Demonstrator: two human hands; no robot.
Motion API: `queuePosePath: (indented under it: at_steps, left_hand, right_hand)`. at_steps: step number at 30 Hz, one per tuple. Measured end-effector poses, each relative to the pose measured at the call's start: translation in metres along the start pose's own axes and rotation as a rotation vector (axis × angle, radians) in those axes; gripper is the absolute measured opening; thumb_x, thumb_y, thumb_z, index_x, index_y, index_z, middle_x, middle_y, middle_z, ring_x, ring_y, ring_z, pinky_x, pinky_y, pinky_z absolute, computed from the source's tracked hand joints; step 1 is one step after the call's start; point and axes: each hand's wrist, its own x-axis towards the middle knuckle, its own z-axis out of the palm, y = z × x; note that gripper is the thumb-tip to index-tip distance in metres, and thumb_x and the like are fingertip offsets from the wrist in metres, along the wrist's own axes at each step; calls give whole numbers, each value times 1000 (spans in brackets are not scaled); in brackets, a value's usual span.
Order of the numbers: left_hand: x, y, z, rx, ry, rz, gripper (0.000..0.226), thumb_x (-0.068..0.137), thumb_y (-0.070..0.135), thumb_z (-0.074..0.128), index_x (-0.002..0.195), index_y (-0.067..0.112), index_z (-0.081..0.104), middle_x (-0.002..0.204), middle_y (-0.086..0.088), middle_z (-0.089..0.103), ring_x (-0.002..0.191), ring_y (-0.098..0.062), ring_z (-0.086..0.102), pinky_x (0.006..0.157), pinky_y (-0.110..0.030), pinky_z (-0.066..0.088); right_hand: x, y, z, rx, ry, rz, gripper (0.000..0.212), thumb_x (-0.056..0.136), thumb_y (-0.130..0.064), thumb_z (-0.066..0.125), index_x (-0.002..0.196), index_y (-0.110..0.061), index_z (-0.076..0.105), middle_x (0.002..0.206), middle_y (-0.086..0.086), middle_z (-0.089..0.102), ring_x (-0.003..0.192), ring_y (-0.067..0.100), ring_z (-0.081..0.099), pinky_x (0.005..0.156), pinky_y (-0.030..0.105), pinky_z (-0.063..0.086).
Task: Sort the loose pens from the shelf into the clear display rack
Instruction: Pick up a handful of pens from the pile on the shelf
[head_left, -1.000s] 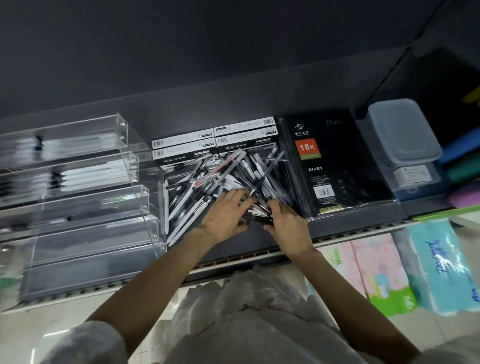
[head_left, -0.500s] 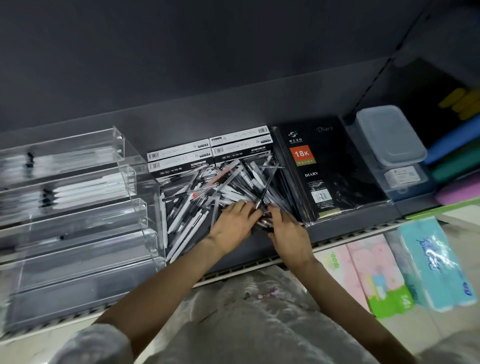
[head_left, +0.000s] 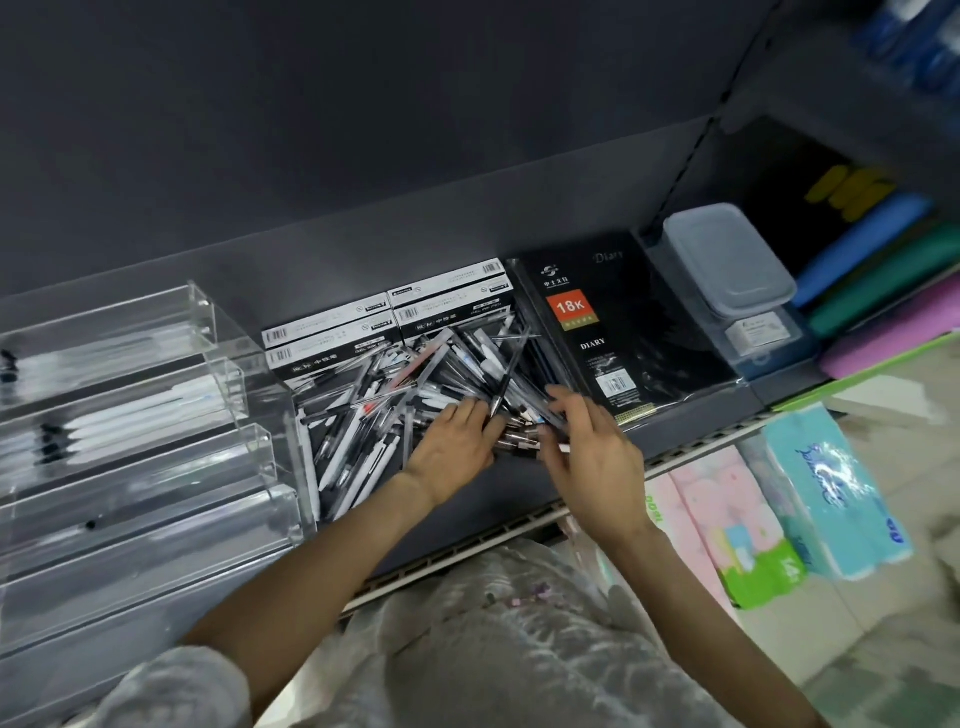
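A heap of loose black and white pens (head_left: 374, 410) lies on the dark shelf (head_left: 691, 421), right of the clear tiered display rack (head_left: 156, 447). The rack's upper tiers hold rows of white pens (head_left: 140, 405). My left hand (head_left: 457, 447) lies palm down on the heap's near right part, its fingers curled over a small bundle of pens (head_left: 517, 440). My right hand (head_left: 597, 457) meets it from the right, thumb and fingertips pinching pens of that same bundle.
Black-and-white pen boxes (head_left: 395, 317) stand behind the heap. A black wrapped diary (head_left: 618, 338) lies to the right, then a lidded plastic box (head_left: 727, 270) and coloured folders (head_left: 872, 270). Tissue packs (head_left: 831, 488) sit on the level below.
Both hands stayed on the bundle at the heap's near right. My right hand has lifted a little and its fingers have spread. The camera turned, so the shelf sits lower in view.
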Motion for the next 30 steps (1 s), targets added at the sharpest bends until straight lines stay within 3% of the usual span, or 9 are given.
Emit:
queuePosePath:
  at_steps: [5,9,11,13,17,21,26,28,30]
  left_hand:
    - [-2,-10,3,-88,56,-6,42,59,20,83,94,11,60,83,-9,66,74,-24,64,63,-29,51]
    - [-3,-24,-15,-363,152,-129,46,68,4,77,105,8,51,90,-13,66,79,-28,67,67,-35,55]
    - [0,-33,-36,-576,219,-248,29,83,2,65,108,2,53,93,-15,63,82,-31,65,65,-36,50]
    - [7,-43,-56,-868,267,-405,15,95,12,50,108,5,48,84,-11,57,75,-29,59,59,-36,39]
    - [21,-59,-102,-1613,463,-613,14,101,13,37,96,19,49,66,9,48,62,-10,47,66,-36,42]
    - [17,-74,-127,-2165,591,-691,21,100,4,33,93,14,50,61,8,43,55,-7,40,56,-21,45]
    - [2,-84,-126,-2404,532,-675,17,95,9,36,89,15,51,61,6,41,52,-7,38,53,-19,43]
    - [-4,-84,-124,-2469,527,-639,13,91,12,40,88,16,53,60,6,41,50,-6,38,52,-19,42]
    - [-8,-84,-122,-2528,545,-639,13,89,14,42,90,16,55,59,6,40,49,-6,38,51,-19,45]
  right_hand:
    - [3,11,6,54,-62,45,35,84,-15,66,117,-13,53,93,1,65,79,23,64,54,25,44]
    - [7,6,0,273,-16,131,30,93,-26,53,120,-12,53,108,0,59,98,21,58,74,30,49]
    - [17,-2,-8,439,40,194,33,95,-30,47,123,-14,52,112,-5,55,104,16,55,85,28,45]
    - [31,-7,-13,564,37,229,28,96,-29,47,121,-17,54,110,-6,58,100,12,57,83,22,45]
    - [64,-19,-13,738,-12,226,22,95,-14,53,116,-19,57,106,-9,62,96,3,58,81,17,45]
    - [97,-32,-16,445,99,-48,36,89,-8,58,123,-17,56,121,-2,55,111,16,48,96,34,44]
    - [133,-53,-13,72,171,-339,42,92,-15,48,133,-20,51,144,9,40,137,26,26,112,42,23]
    - [142,-56,-5,-38,100,-409,41,93,-21,43,134,-19,50,139,8,46,136,27,28,113,47,20]
    - [144,-58,6,-84,28,-452,36,93,-22,46,127,-17,55,120,7,59,123,27,44,108,47,28]
